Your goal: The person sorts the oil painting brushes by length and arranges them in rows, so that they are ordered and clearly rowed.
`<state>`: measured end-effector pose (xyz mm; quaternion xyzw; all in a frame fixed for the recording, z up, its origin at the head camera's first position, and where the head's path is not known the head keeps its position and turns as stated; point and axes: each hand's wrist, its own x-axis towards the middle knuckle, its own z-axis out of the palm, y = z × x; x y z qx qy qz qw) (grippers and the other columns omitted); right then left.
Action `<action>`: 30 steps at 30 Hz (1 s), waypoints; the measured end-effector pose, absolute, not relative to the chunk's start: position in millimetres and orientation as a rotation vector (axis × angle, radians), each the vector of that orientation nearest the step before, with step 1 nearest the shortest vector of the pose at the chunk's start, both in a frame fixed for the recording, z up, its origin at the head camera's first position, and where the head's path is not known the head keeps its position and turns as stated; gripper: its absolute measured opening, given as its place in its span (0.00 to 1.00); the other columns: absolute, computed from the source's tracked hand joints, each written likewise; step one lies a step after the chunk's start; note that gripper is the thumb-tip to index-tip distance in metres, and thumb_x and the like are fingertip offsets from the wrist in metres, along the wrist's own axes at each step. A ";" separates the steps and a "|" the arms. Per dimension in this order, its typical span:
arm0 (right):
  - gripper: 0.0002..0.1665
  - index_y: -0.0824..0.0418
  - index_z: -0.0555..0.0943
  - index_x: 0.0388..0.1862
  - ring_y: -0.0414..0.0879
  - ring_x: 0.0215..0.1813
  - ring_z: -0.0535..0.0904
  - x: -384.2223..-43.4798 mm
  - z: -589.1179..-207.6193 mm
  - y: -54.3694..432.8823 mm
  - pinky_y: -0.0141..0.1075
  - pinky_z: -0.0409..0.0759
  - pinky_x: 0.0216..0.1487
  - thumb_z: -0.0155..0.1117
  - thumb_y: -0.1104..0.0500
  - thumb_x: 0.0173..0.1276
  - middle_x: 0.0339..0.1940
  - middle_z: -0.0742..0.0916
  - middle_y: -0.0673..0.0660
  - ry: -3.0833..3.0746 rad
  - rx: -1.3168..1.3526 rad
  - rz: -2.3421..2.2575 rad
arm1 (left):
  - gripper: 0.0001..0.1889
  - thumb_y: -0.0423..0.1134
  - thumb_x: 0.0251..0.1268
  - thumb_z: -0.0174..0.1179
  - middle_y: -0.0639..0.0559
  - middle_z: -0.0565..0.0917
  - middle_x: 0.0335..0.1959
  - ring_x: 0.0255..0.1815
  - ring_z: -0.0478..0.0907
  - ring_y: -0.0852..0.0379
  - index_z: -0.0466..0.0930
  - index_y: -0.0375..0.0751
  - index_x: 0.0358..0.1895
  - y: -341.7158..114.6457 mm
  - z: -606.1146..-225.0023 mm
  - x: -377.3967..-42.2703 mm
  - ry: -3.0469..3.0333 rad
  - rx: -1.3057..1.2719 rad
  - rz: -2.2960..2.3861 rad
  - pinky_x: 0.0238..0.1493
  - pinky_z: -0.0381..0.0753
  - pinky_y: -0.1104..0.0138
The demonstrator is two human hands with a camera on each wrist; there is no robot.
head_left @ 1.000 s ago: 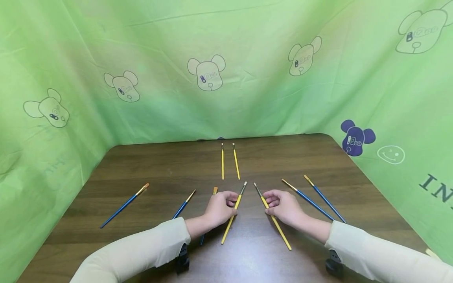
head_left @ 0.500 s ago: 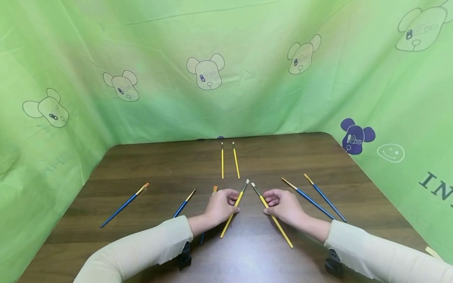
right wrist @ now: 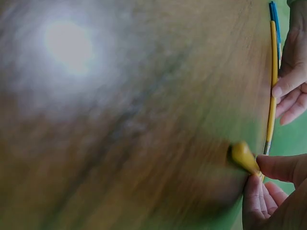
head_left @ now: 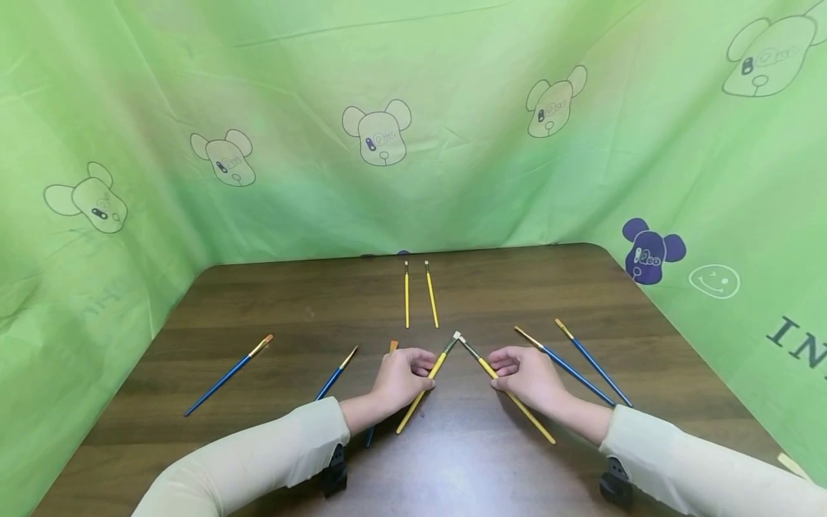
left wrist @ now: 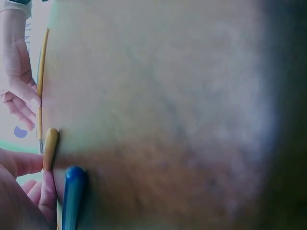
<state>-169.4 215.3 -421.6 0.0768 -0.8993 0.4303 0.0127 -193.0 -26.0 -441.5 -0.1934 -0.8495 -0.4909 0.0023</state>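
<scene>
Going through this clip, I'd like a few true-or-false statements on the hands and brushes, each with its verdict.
1. The left hand pinches one yellow brush. True.
2. The right hand holds a brush of another colour. False: it also holds a yellow one.
3. Two more yellow brushes lie beyond the hands on the table. True.
4. Every blue brush lies to the right. False: one blue brush lies far left in the head view.

left yellow paintbrush (head_left: 414,406) | right yellow paintbrush (head_left: 520,406) | pale bristle tips meeting | inverted V | handle ends apart
</scene>
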 end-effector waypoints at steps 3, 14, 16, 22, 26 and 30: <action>0.18 0.69 0.84 0.41 0.45 0.34 0.84 -169.8 -421.7 218.2 0.31 0.81 0.34 0.74 0.72 0.48 0.36 0.88 0.57 -2.806 0.224 1.316 | 0.17 0.22 0.44 0.71 0.47 0.88 0.33 0.32 0.83 0.59 0.85 0.32 0.42 -25.8 -439.3 -192.2 -2.677 -0.599 -1.524 0.34 0.81 0.73; 0.16 0.69 0.84 0.40 0.45 0.34 0.84 -169.5 -421.3 219.9 0.32 0.82 0.34 0.73 0.72 0.49 0.35 0.88 0.57 -2.811 0.208 1.307 | 0.14 0.24 0.47 0.70 0.50 0.88 0.31 0.32 0.84 0.61 0.86 0.34 0.42 -25.6 -434.6 -193.7 -2.733 -0.558 -1.420 0.37 0.81 0.72; 0.16 0.69 0.84 0.40 0.46 0.34 0.84 -169.2 -421.6 219.9 0.32 0.82 0.34 0.72 0.72 0.49 0.34 0.88 0.57 -2.807 0.208 1.320 | 0.14 0.24 0.47 0.69 0.50 0.88 0.30 0.32 0.84 0.61 0.86 0.34 0.41 -26.4 -436.2 -194.3 -2.721 -0.539 -1.457 0.36 0.81 0.72; 0.16 0.70 0.84 0.40 0.47 0.35 0.85 -170.7 -419.9 219.8 0.33 0.83 0.35 0.70 0.72 0.50 0.34 0.88 0.58 -2.806 0.199 1.330 | 0.16 0.22 0.45 0.66 0.50 0.88 0.28 0.33 0.84 0.61 0.86 0.33 0.42 -28.7 -435.6 -197.8 -2.690 -0.460 -1.595 0.34 0.80 0.72; 0.16 0.71 0.84 0.42 0.48 0.36 0.85 -170.8 -414.9 219.4 0.34 0.82 0.36 0.69 0.72 0.51 0.34 0.88 0.58 -2.821 0.185 1.346 | 0.16 0.21 0.45 0.65 0.49 0.87 0.29 0.33 0.85 0.59 0.85 0.32 0.42 -29.4 -430.5 -200.4 -2.676 -0.402 -1.691 0.34 0.80 0.72; 0.17 0.73 0.82 0.44 0.49 0.37 0.85 -172.7 -409.7 219.3 0.33 0.81 0.34 0.68 0.72 0.53 0.35 0.88 0.60 -2.821 0.163 1.414 | 0.16 0.20 0.46 0.65 0.46 0.87 0.31 0.34 0.85 0.57 0.84 0.30 0.43 -29.6 -425.6 -202.6 -2.648 -0.335 -1.820 0.32 0.81 0.72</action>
